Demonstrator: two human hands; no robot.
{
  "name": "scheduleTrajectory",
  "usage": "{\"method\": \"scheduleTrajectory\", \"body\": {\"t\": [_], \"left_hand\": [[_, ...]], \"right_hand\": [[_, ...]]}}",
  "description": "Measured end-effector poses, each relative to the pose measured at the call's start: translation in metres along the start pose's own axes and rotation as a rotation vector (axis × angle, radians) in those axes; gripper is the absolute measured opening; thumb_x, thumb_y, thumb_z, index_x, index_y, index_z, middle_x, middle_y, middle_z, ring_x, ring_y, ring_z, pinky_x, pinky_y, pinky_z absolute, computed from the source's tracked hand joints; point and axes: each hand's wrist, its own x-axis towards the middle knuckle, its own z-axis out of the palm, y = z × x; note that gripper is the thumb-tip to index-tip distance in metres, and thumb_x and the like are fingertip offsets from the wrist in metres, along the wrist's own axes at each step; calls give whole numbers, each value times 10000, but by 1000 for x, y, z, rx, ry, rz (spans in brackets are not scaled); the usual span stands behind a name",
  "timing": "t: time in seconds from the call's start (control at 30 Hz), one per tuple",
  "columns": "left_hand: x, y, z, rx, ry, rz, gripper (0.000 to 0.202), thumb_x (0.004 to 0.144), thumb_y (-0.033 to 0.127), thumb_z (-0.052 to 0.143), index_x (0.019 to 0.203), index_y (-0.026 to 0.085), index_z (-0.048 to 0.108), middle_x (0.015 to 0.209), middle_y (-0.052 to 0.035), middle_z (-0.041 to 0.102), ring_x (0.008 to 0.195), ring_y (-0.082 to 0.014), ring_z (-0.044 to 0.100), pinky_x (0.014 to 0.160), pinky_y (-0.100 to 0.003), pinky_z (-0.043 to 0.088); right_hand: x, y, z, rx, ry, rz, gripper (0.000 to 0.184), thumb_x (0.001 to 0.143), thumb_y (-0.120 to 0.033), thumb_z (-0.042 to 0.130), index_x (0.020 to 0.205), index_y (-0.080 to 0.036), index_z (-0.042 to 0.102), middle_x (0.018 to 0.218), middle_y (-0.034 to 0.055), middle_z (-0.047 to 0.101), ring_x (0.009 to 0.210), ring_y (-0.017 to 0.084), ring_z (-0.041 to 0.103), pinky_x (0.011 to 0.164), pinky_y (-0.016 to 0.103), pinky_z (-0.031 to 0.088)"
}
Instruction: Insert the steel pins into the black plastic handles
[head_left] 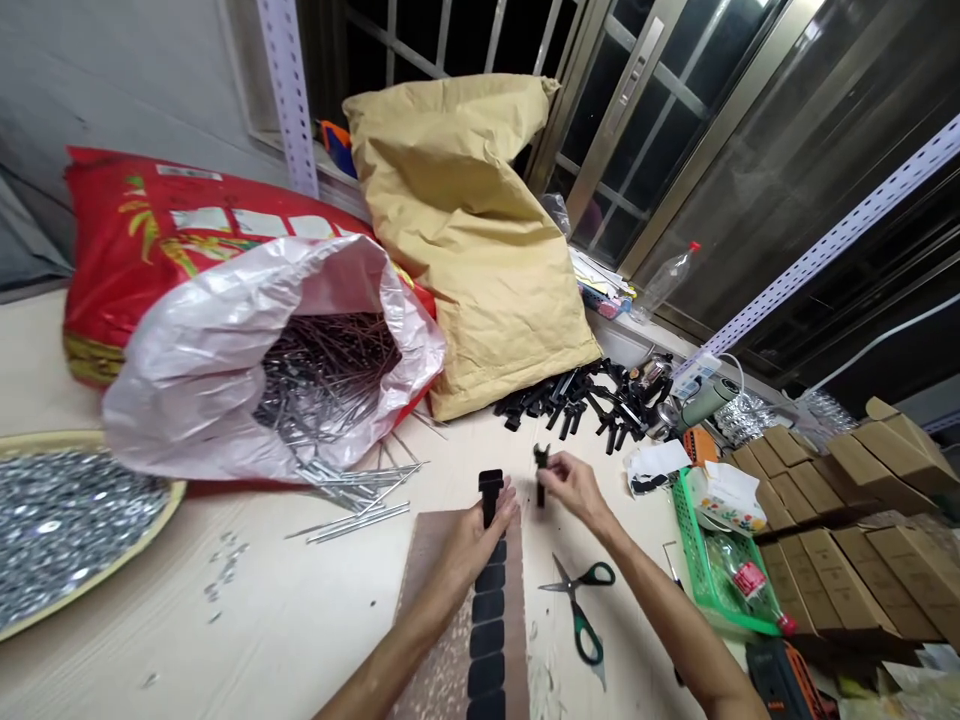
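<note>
My left hand [474, 540] is closed around a black plastic clip part [490, 490] that sticks up from its fingers. It rests over a brown board [431, 600] carrying a column of black oval pads [487, 640]. My right hand [571, 487] pinches a smaller black part [541, 470] upright, a short gap to the right of the left hand's piece. A pile of similar black plastic parts [581, 400] lies just beyond the hands on the table.
An open plastic bag of long metal pins [322, 375] lies left of centre, loose pins [360, 500] spilling out. A tray of small metal pieces [67, 530] sits far left. Green-handled scissors [581, 600], a green basket [694, 555] and cardboard boxes [847, 530] are to the right. A tan sack [465, 230] stands behind.
</note>
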Motion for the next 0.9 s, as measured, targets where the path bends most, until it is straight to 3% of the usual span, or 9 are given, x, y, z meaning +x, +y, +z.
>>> {"method": "scheduleTrajectory", "body": {"t": [0.1, 0.23, 0.37, 0.47, 0.6, 0.7, 0.77, 0.83, 0.9], "left_hand": [[-3, 2, -1, -138, -96, -115, 414, 617, 402, 783, 919, 143, 671, 841, -94, 714, 801, -228, 668, 706, -320, 530], [-3, 12, -5, -341, -83, -220, 256, 659, 310, 778, 689, 128, 600, 627, -32, 638, 572, -145, 604, 590, -288, 538], [-1, 20, -9, -478, -56, -319, 194, 782, 261, 674, 698, 150, 538, 624, -2, 601, 501, -98, 559, 530, -270, 546], [0, 21, -10, -500, -57, -334, 50, 810, 163, 635, 814, 128, 600, 589, 25, 555, 471, -66, 525, 485, -198, 509], [1, 19, -9, -492, -21, -303, 156, 797, 94, 631, 953, 103, 632, 631, 0, 599, 550, -87, 589, 562, -215, 536], [1, 16, -7, -464, 18, -243, 242, 769, 123, 668, 1005, 143, 620, 818, -63, 690, 690, -141, 661, 640, -263, 561], [1, 14, -6, -450, 7, -197, 331, 739, 156, 706, 1056, 169, 614, 914, -75, 705, 777, -164, 676, 665, -262, 562], [0, 12, -6, -444, -3, -162, 382, 704, 178, 739, 1067, 182, 620, 960, -71, 708, 854, -181, 675, 687, -254, 560], [1, 11, -7, -428, 31, -157, 374, 654, 166, 771, 1006, 171, 645, 942, -71, 714, 872, -197, 673, 686, -259, 562]], "right_hand": [[5, -10, 0, 215, -54, -7, 319, 944, -356, 379, 1064, -158, 600, 838, 28, 663, 656, 116, 628, 597, 232, 485], [49, 1, -23, 13, 251, 308, 262, 902, -291, 470, 1084, -152, 598, 1087, 121, 620, 1013, 217, 591, 826, 333, 458], [80, 16, -24, -18, 324, 435, 268, 775, -181, 596, 1035, -114, 598, 1085, 195, 611, 1143, 322, 496, 899, 421, 403], [79, 23, -14, 35, 377, 453, 234, 780, -129, 519, 1002, -108, 589, 1036, 195, 626, 1093, 304, 519, 887, 396, 408], [49, 18, -1, 185, 432, 455, 275, 856, -236, 403, 1056, -110, 542, 944, 135, 636, 905, 232, 591, 762, 334, 477], [10, -8, 15, 394, 428, 337, 321, 871, -331, 424, 1111, -135, 511, 930, 85, 630, 819, 178, 609, 679, 278, 503], [-16, -33, 26, 587, 384, 139, 301, 846, -340, 501, 1090, -167, 539, 942, 71, 628, 819, 171, 605, 691, 280, 506], [-33, -53, 30, 602, 289, -59, 253, 839, -312, 530, 1052, -187, 584, 958, 65, 628, 858, 174, 596, 757, 299, 497], [-32, -62, 22, 525, 94, -222, 232, 829, -302, 559, 1023, -193, 625, 1003, 64, 628, 922, 181, 591, 819, 309, 480]]}}
